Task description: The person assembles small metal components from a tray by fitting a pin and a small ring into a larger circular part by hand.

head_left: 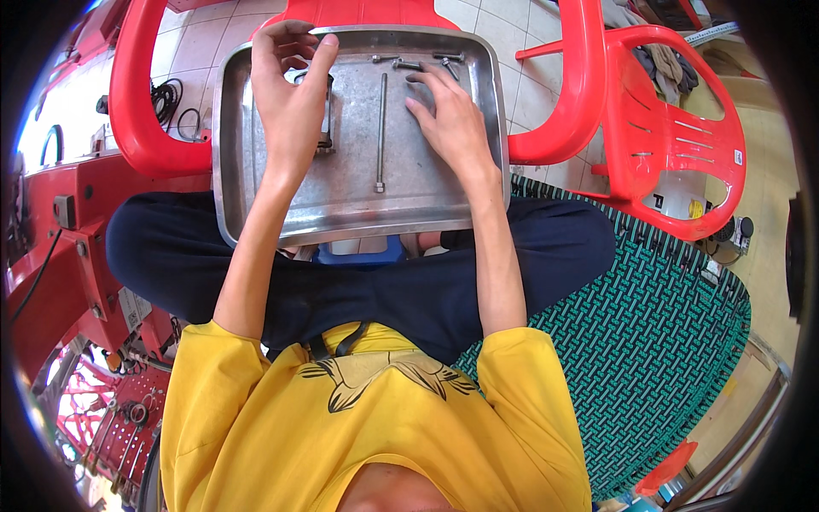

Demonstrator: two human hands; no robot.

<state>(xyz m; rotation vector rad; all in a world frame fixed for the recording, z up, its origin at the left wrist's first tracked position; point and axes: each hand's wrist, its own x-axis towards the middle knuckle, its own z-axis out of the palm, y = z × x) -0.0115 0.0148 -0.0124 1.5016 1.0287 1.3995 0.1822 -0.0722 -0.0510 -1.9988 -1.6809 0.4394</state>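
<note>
A shallow metal tray (350, 205) lies in front of me. Over its left side hovers my left hand (294, 98), thumb apart from loosely bent fingers, with nothing visible in its grasp. Below that hand a dark metal part (326, 128) is mostly hidden. My right hand (450, 119) is open at the far right of the tray, its fingertips beside a bolt (408, 65); whether they touch cannot be told. Other short bolts (449, 58) lie along the far rim. Between my hands a long thin threaded rod (382, 128) runs lengthwise, with a nut (379, 187) at its near end.
A red plastic chair (567, 94) surrounds the tray's far side. Another red chair (717, 162) stands at the right. Red metal machinery (94, 222) is close on my left. I sit cross-legged beside a green-and-black woven surface (631, 341). Black cable (166, 101) coils on the tiled floor.
</note>
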